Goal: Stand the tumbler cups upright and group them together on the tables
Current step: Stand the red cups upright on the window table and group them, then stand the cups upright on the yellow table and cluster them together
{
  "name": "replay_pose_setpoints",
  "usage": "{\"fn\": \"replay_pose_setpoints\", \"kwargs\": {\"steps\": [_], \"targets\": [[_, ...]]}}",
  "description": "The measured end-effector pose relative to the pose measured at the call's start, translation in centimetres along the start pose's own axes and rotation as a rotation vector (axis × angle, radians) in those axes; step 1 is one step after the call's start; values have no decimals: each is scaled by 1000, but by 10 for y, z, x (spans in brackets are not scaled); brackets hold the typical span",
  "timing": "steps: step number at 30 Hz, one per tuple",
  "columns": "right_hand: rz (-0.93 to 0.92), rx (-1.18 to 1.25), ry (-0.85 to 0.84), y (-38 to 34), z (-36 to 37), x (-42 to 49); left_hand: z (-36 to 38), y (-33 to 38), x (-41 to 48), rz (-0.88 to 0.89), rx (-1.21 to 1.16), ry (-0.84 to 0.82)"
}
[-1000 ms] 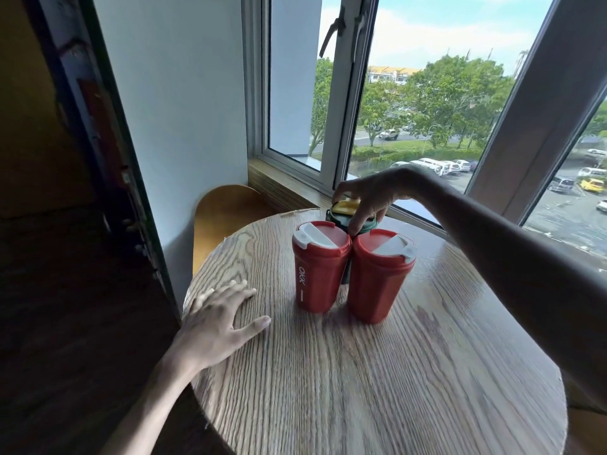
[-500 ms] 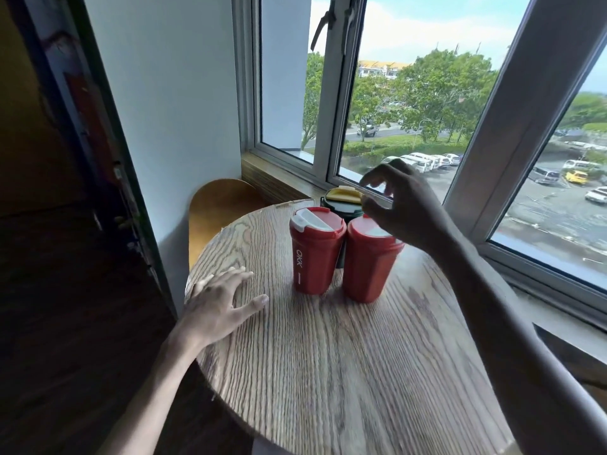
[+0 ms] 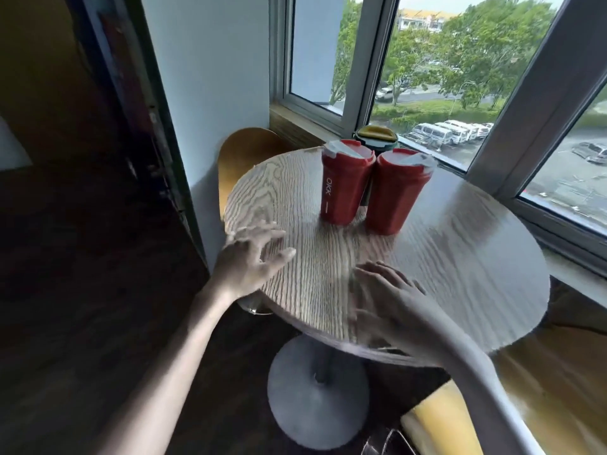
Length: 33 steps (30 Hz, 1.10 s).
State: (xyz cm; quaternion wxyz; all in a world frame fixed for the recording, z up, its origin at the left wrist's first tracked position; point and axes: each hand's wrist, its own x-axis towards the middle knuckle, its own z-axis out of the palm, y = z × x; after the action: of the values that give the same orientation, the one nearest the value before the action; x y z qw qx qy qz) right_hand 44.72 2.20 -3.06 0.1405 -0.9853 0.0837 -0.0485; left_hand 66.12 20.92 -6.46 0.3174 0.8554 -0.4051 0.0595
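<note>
Our hands hold nothing: the left hand (image 3: 251,257) lies open with fingers spread at the table's (image 3: 460,257) near-left edge, and the right hand (image 3: 382,290) hovers empty, fingers loosely curled, over the near rim, blurred. Well apart from both, toward the window side, two red cups (image 3: 345,185) stand upright and touching, with a green cup (image 3: 376,136) under a yellow lid close behind them. We judge the grouping on this table done. Next, we likely need to look to another table for cups lying down; none shows here.
</note>
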Motion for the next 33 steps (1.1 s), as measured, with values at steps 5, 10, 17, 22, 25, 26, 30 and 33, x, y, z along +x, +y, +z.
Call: {"fn": "replay_pose_setpoints", "kwargs": {"steps": [5,10,17,22,25,26,30,33], "targets": [[-100,34,29,-43,16,-14,-5,14,-75,67,-57,63],[-276,21,72,-115,35,-16,-39,-6,-168,-158,64,175],[-534,-82,-92,-226,97,-23,-99,-31,-345,-681,280,146],[-798,-230,-347,-308,149,-31,-126,-37,-456,-1017,368,159],[-927,-264,-470,-353,176,-25,-137,-42,-496,-1138,424,185],[-953,-253,-482,-367,184,-21,-141,-44,-505,-1181,431,192],[-1021,-218,-451,-418,210,8,-161,-67,-520,-1295,432,208],[-1041,-175,-455,-453,227,38,-181,-101,-518,-1355,477,197]]}}
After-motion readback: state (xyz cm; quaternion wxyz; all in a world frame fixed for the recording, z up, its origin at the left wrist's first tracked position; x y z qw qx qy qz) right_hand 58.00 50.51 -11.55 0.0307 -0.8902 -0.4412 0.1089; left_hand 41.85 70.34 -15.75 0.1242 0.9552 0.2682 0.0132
